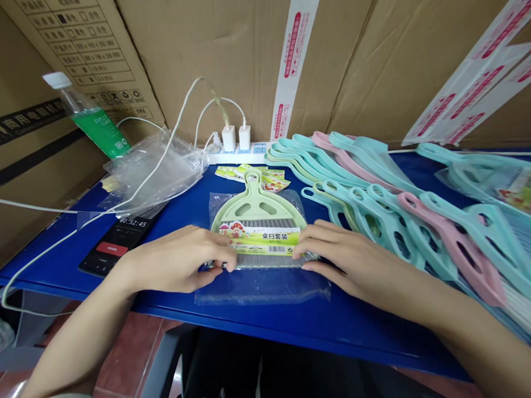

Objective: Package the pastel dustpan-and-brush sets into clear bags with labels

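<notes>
A pale green dustpan-and-brush set (pixel 259 207) lies in a clear plastic bag (pixel 262 289) before me, handle pointing away. Across its bristles sits a yellow-green label card (pixel 268 241) with mushrooms and Chinese print. My left hand (pixel 180 260) is closed at the left edge of the set, its fingers curled and thumb low. At the right edge, my right hand (pixel 337 254) has its fingertips and thumb closed on the side of the bagged set. The bag's loose end spreads toward me on the table.
Turquoise, pink and green dustpans (pixel 349 161) and brushes (pixel 404 227) are piled at right. More label cards (pixel 270 179) lie behind the set. At left are a phone (pixel 120 240), plastic bags (pixel 149 166), a bottle (pixel 98 126) and a white cable (pixel 162 160). Cardboard boxes (pixel 236 47) stand behind.
</notes>
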### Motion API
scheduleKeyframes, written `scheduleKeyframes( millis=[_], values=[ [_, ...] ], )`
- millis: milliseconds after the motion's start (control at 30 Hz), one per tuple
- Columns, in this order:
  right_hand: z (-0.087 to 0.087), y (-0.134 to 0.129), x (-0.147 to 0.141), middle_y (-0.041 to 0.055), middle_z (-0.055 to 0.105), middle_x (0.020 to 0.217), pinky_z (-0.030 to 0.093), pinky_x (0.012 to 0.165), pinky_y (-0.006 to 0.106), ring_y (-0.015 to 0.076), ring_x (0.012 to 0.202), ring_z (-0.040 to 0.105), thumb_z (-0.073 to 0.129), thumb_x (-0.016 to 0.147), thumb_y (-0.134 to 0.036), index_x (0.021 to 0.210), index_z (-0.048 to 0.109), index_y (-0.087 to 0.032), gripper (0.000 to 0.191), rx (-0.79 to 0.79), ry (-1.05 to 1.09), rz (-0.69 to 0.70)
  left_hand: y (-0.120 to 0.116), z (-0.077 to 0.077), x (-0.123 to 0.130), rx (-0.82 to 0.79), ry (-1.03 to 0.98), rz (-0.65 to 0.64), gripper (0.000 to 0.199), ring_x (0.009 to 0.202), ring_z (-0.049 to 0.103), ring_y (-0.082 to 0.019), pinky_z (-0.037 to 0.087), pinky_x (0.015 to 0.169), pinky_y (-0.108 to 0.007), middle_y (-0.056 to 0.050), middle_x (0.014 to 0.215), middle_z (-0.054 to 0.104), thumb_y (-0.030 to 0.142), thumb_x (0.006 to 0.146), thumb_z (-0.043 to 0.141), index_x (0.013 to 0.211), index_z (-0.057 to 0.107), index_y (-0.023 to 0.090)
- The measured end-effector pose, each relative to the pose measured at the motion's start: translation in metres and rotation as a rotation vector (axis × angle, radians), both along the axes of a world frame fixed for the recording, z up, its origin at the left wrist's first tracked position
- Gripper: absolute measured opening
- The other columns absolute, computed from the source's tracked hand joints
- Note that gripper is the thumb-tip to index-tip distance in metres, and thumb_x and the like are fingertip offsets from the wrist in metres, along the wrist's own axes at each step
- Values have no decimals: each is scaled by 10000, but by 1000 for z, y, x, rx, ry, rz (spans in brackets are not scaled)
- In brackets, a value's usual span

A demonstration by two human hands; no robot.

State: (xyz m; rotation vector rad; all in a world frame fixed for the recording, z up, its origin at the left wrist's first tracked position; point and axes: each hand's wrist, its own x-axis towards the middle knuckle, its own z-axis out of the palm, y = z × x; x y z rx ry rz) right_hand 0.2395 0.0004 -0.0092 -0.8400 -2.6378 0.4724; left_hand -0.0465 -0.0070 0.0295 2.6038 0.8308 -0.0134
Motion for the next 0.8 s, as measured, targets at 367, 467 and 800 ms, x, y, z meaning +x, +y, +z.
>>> scheduleKeyframes(
  millis=[367, 467, 800],
  values=[
    [7, -5, 9, 89, 670, 1062, 527, 816, 364, 208, 957, 646, 373, 909, -142, 1044, 641, -217, 309, -75, -38, 1, 1, 3, -15, -72, 3, 1, 248, 895, 661, -151, 482, 770, -243, -28, 976, 712, 46, 895, 477, 1013, 638, 194],
    [11, -10, 12, 103, 647, 1132, 527, 861, 370, 229, 1029, 627, 458, 787, -107, 1121, 609, -202, 377, -67, -85, 13, 0, 6, -20, -87, 56, -14, 354, 924, 645, -152, 477, 784, -237, -34, 1059, 682, -28, 802, 516, 1070, 595, 190],
    [8, -5, -1, 53, 660, 894, 466, 735, 367, 220, 853, 592, 500, 931, -245, 879, 610, -222, 124, -10, -97, -6, 1, 10, -10, -107, 55, 25, 330, 737, 606, -112, 443, 661, -206, -18, 991, 672, 172, 782, 768, 1086, 645, 210]
  ],
)
